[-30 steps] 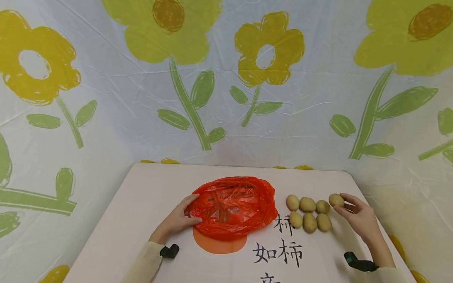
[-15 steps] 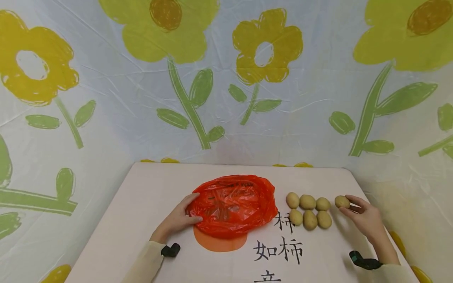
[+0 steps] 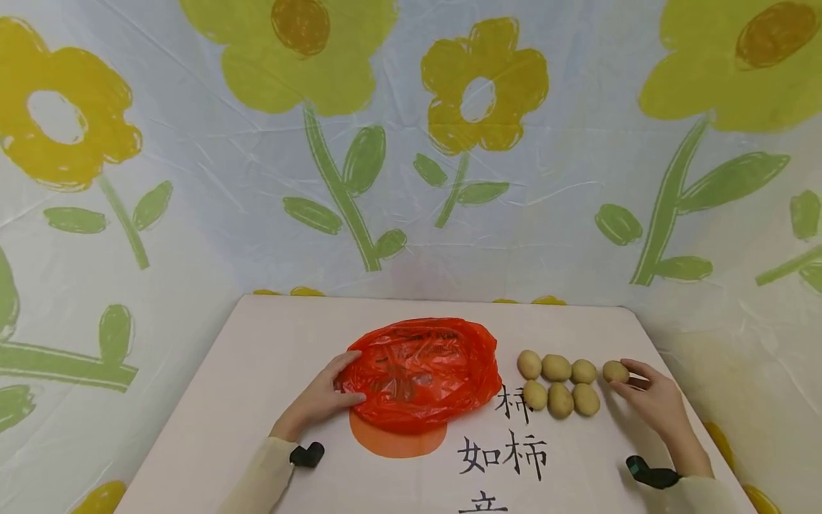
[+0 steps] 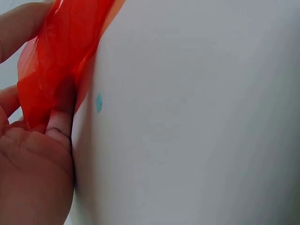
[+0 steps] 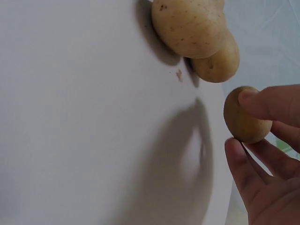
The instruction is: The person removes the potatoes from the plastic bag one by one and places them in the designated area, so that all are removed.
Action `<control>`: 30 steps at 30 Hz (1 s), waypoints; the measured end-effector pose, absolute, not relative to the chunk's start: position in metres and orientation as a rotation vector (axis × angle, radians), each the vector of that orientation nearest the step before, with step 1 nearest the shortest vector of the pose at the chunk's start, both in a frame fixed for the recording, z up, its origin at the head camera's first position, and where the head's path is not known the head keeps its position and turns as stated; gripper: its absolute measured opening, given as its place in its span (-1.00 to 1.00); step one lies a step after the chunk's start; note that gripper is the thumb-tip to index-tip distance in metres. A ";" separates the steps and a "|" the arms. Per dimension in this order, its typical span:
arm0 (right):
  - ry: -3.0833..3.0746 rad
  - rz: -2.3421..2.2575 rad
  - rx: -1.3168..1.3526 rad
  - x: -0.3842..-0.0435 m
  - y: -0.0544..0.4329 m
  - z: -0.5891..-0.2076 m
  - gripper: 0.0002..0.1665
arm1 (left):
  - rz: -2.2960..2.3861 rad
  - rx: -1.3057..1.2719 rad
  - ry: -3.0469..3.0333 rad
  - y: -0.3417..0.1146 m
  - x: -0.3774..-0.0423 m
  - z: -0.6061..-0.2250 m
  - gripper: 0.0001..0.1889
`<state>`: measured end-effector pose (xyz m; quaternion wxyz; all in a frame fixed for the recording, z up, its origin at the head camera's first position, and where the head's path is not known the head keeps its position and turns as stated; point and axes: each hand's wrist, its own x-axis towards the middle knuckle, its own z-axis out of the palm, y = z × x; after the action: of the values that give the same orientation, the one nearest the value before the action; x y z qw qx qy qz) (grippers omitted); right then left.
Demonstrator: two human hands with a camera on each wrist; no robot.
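On the left, my left hand [image 3: 321, 397] grips the near-left edge of a crumpled red plastic bag [image 3: 424, 378]. In the left wrist view, fingers lie partly behind the red film [image 4: 61, 56]; what the bag contains is hidden. My right hand [image 3: 656, 405] pinches a small potato [image 3: 616, 371] between thumb and fingertips. The right wrist view shows this held potato [image 5: 246, 115] off the table, its shadow apart from it. Left of it, several potatoes [image 3: 560, 400] lie close together in two rows.
The pale table [image 3: 289, 321] bears an orange print [image 3: 398, 444] and black characters [image 3: 504, 457]. Flower-patterned cloth [image 3: 546, 235] hangs behind and at both sides. Black straps with small devices [image 3: 650, 472] sit on both wrists.
My right hand shifted right with the potato, then slightly back left and down. The left hand, the bag and the lying potatoes stay about where they were.
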<state>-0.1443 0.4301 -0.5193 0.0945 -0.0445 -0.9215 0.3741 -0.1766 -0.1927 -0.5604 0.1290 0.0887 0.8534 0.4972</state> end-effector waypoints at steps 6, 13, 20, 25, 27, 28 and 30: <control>-2.798 1.046 -0.164 -0.146 0.431 -0.526 -0.36 | 1.457 0.301 2.471 -0.197 -0.177 -0.562 -0.09; -2.814 1.022 -0.156 -0.147 0.428 -0.526 -0.36 | 1.455 0.305 2.465 -0.196 -0.180 -0.564 -0.09; -2.850 0.998 -0.165 -0.149 0.424 -0.526 -0.35 | 1.455 0.298 2.457 -0.195 -0.181 -0.561 -0.11; -2.847 0.989 -0.151 -0.151 0.423 -0.527 -0.35 | 1.462 0.294 2.461 -0.194 -0.181 -0.561 -0.10; -2.842 0.978 -0.140 -0.152 0.423 -0.528 -0.36 | 1.463 0.282 2.460 -0.194 -0.181 -0.561 -0.10; -2.839 0.974 -0.136 -0.152 0.423 -0.528 -0.36 | 1.468 0.278 2.460 -0.193 -0.181 -0.561 -0.10; -2.840 0.972 -0.128 -0.152 0.424 -0.529 -0.36 | 1.476 0.280 2.460 -0.193 -0.181 -0.561 -0.10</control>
<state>-0.1520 0.4236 -0.5294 0.0687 -0.0427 -0.9430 0.3228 -0.1807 -0.1931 -0.5605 0.1293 0.0963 0.8463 0.5076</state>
